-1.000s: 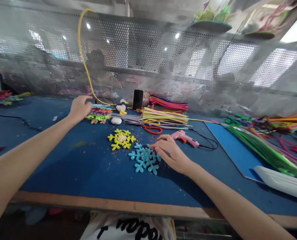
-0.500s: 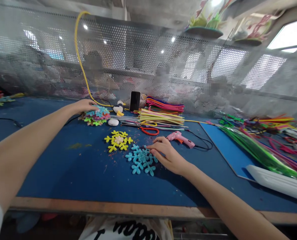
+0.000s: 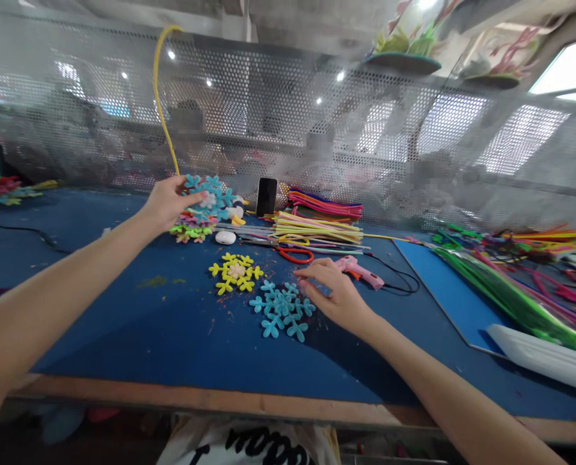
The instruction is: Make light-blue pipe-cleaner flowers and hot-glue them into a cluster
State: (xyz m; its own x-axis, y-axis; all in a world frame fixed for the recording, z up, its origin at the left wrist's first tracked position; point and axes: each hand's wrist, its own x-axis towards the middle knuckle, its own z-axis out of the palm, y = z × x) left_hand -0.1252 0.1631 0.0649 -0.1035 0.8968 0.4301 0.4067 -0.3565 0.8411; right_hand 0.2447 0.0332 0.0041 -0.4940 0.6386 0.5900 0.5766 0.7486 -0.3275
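My left hand (image 3: 168,203) is lifted above the far stack of coloured felt flowers (image 3: 191,227) and pinches a blue felt flower (image 3: 211,195) by its edge. My right hand (image 3: 332,290) rests on the blue table (image 3: 137,323), fingers curled, touching the right edge of a pile of light blue felt flowers (image 3: 282,309). A yellow felt flower with a pale centre (image 3: 236,270) lies just left of that pile. A pink glue gun (image 3: 360,270) lies right behind my right hand.
Bundles of coloured pipe cleaners (image 3: 319,223), red scissors (image 3: 295,253), a black phone (image 3: 267,196) and a white earbud case (image 3: 225,237) sit at the back. Green and pink stems (image 3: 515,287) cover a blue mat (image 3: 447,284) at right. A perforated screen (image 3: 292,123) closes the far side.
My left hand has picked a blue felt flower off the far stack and raised it. My right hand stays at the light blue pile, shifted slightly.
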